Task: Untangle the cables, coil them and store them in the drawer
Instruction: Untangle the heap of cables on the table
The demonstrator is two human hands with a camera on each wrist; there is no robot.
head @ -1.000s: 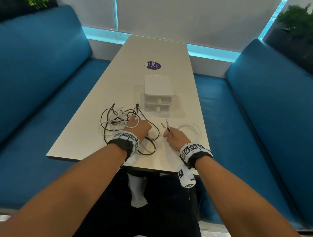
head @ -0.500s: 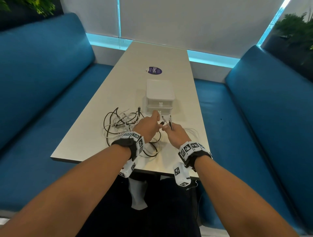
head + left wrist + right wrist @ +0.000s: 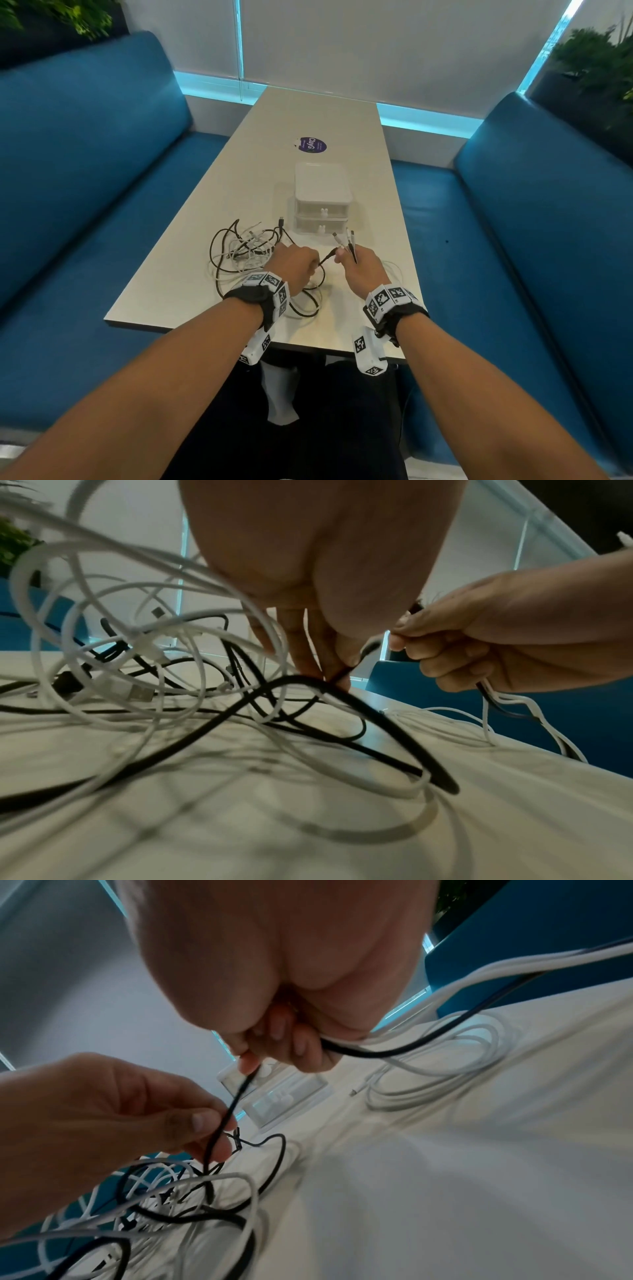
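Two hands work above one worktop (image 3: 178, 274) in the head view: the left hand (image 3: 294, 267) pinches a black cable (image 3: 325, 257) just beside the tangle (image 3: 246, 253), while the right hand (image 3: 359, 270) holds a bunch of cable ends (image 3: 349, 240) upright, three or four plugs, too small to count surely. Likely reason: freed ends are kept together on one side so the knot shrinks from the other. One drawer unit (image 3: 323, 202) of two stacked drawers, both closed, stands just behind the hands; storing looks some way off. Left wrist view: the left grip narrows to fingertips (image 3: 337, 666) on the black cable (image 3: 377, 723), which arches over white loops (image 3: 103, 620) on the worktop; black and white strands overlap too much for a count. Right wrist view: the right hand (image 3: 291, 1042) is curled round one black cable (image 3: 394, 1050) and white ones (image 3: 514, 964); the black strand runs taut down to the left hand (image 3: 137, 1110). One loose white coil (image 3: 445, 1069) lies apart on the worktop, probably already sorted.
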